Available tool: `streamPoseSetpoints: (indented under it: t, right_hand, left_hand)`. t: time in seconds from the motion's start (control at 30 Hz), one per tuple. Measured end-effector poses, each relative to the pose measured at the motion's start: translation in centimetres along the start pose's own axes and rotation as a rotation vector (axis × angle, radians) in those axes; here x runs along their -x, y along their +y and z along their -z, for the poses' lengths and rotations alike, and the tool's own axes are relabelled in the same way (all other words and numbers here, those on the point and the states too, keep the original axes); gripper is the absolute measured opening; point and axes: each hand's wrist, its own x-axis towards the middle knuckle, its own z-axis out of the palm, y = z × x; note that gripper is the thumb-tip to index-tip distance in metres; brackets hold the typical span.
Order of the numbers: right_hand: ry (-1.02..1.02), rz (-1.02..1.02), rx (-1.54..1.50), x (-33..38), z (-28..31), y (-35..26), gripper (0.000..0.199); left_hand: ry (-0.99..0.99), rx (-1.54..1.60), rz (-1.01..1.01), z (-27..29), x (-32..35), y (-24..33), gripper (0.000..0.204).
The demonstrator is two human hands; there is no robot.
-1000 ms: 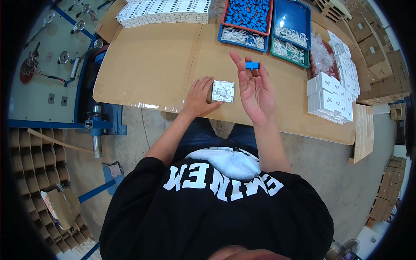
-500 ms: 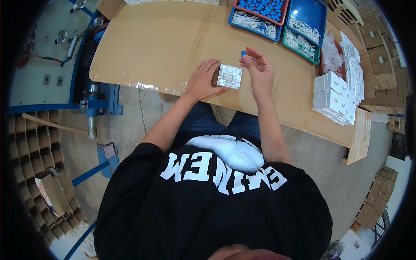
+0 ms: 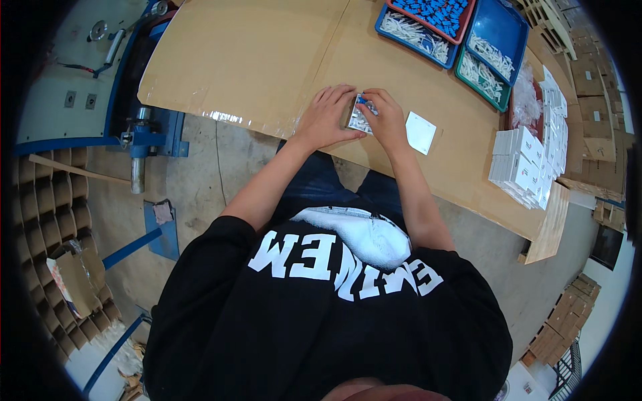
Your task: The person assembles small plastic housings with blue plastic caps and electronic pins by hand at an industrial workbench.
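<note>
Right now both hands meet at the near edge of the brown cardboard-covered table, closed around a small square white plastic plate with a little blue piece at its top edge. The left hand lies flat-fingered against the plate's left side, steadying it; the right hand curls over the right side, its fingertips pinched up by the blue piece. How firmly either hand presses I cannot tell.

From where I stand, the risk lies in how near the table edge this happens. If the blue piece slips from the pinch, it could roll off onto the concrete floor between the person's knees. Uneven thumb pressure could also tip the plate and seat the piece crookedly.

Just beside the right hand lies a loose flat white square cover, close enough for a wrist to nudge it. Farther off stand the stacked white boxes at the right, and blue trays of white parts along the far side, one red-rimmed tray of blue pieces among them, a stretch to reach.
</note>
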Motion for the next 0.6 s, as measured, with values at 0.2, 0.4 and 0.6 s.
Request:
streamPoseSetpoints:
  t: [0.2, 0.4, 0.6]
  right_hand:
    - [-0.04, -0.026, -0.017, 0.0, 0.0, 0.1, 0.019]
    - [-0.001, 0.042, 0.117, 0.6, 0.3, -0.2, 0.02]
    - [-0.072, 0.134, 0.365, 1.4, 1.5, -1.0, 0.026]
  left_hand:
    - [0.0, 0.003, 0.005, -0.1, 0.1, -0.2, 0.091]
    - [-0.002, 0.023, -0.008, -0.2, -0.2, -0.1, 0.092]
    - [0.002, 0.02, -0.034, -0.2, -0.1, -0.2, 0.089]
